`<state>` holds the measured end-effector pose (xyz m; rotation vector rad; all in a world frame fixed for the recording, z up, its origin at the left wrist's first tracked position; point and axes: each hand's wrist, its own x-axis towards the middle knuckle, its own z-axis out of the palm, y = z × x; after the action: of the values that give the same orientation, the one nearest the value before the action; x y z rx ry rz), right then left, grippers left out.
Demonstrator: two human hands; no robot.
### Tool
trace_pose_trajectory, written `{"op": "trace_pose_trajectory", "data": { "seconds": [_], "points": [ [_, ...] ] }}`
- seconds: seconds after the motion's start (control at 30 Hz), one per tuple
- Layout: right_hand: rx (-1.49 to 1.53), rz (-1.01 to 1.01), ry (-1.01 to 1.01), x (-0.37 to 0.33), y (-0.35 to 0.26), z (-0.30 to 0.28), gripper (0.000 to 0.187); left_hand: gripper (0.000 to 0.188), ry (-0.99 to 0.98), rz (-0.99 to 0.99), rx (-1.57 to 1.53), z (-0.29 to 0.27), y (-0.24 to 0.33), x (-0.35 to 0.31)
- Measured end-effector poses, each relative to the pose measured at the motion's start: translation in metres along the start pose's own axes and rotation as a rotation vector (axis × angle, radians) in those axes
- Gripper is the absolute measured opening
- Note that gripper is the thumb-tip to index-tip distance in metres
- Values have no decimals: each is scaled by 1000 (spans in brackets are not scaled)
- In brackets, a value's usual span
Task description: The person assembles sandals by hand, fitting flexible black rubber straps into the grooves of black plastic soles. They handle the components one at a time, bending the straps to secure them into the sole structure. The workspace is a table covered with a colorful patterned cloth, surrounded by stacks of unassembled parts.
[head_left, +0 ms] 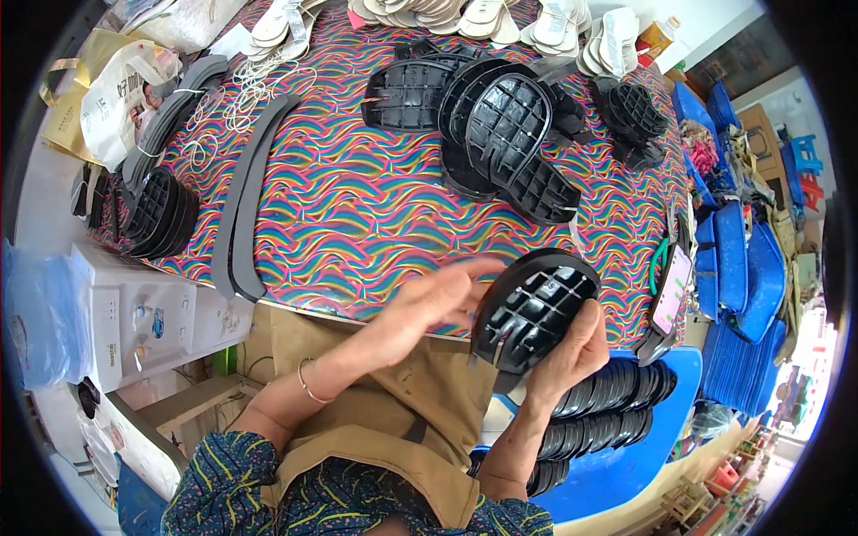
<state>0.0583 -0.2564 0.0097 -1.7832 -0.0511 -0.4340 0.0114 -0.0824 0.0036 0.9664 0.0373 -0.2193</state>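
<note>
My right hand holds a black shoe sole over the near edge of the table, its thumb on the rim. The sole is tilted, showing the ribbed grid of its inner face. My left hand reaches to the sole's left side with fingers stretched out, and some fingertips are hidden behind it. Beyond my hands, a heap of similar black soles lies on the table. Two long, curved dark grey strips lie to the left.
The table has a colourful wavy cover. Pale insoles line its far edge. A phone sits at the right edge. Below right, a blue board bears rows of black soles. At left stand a white-and-gold bag and a white appliance.
</note>
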Motion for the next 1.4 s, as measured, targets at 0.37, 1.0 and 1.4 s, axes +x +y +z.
{"op": "trace_pose_trajectory", "data": {
  "seconds": [0.37,1.0,1.4],
  "points": [
    [-194,-117,34,-12,-2,15,40,35,266,288,852,8,-23,-7],
    [-96,-2,-62,-25,8,12,40,41,118,309,583,4,2,13],
    [137,205,-731,17,-2,-18,34,47,-106,26,571,-26,28,6]
  ]
}}
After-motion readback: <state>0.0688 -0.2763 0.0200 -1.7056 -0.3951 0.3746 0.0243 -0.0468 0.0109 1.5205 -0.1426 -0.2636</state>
